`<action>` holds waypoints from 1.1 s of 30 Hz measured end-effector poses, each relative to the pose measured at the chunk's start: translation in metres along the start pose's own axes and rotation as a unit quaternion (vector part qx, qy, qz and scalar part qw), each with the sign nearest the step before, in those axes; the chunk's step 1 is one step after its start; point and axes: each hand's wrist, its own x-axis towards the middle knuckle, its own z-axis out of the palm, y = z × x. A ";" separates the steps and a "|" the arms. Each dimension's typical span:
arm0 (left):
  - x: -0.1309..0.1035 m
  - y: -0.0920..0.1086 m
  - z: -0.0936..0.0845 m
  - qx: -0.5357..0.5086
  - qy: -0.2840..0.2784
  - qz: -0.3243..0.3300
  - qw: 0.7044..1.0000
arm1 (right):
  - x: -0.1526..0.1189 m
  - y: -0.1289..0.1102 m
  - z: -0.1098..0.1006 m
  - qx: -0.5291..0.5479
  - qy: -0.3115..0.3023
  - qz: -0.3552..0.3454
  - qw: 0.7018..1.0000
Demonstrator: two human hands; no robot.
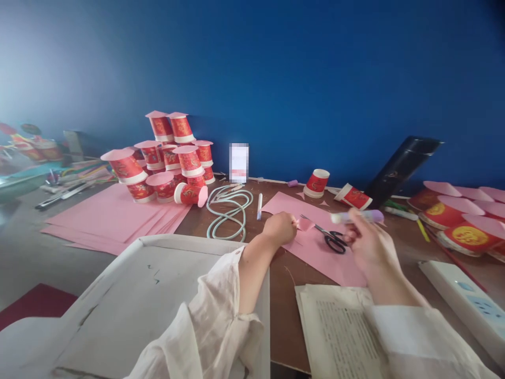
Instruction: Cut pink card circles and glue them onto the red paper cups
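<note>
My left hand (279,229) pinches a small pink paper piece (305,225) by its edge, over a larger pink paper sheet (331,260). Raised at the right, my right hand (373,245) is closed around a glue stick (373,215) with a white and purple body, slightly blurred. Between the hands, black-handled scissors (335,242) lie on the sheet, blades toward the small piece. Behind them a red paper cup (316,183) stands mouth up, and another red paper cup (353,196) lies on its side. A white-and-purple tube (259,206) stands left of the sheet.
Stacked red cups with pink discs (160,158) stand at left on pink sheets (90,216). A coiled cable (229,213) lies before a phone (239,163). A white box lid (158,295), printed papers (343,331), a power strip (469,305) and more cups (469,231) surround my arms.
</note>
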 end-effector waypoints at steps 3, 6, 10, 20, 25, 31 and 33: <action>-0.002 0.001 -0.001 -0.015 0.007 -0.006 1.000 | 0.019 -0.004 -0.019 0.310 0.014 0.168 0.936; -0.003 0.000 0.000 -0.026 0.016 -0.011 0.999 | 0.030 -0.001 -0.037 0.505 -0.009 0.286 0.814; -0.004 0.000 0.002 -0.010 0.030 0.000 1.000 | 0.034 0.007 -0.050 0.579 -0.020 0.319 0.750; -0.009 0.002 0.003 0.033 0.057 0.045 0.997 | 0.031 0.003 -0.057 0.576 -0.023 0.308 0.757; -0.010 0.001 0.004 0.040 0.066 0.059 0.995 | 0.029 0.001 -0.056 0.570 -0.010 0.303 0.763; -0.010 0.000 0.004 0.048 0.062 0.060 0.995 | 0.026 -0.004 -0.053 0.578 0.003 0.298 0.759; -0.010 0.001 0.004 0.056 0.059 0.061 0.995 | 0.026 -0.004 -0.053 0.580 0.007 0.297 0.758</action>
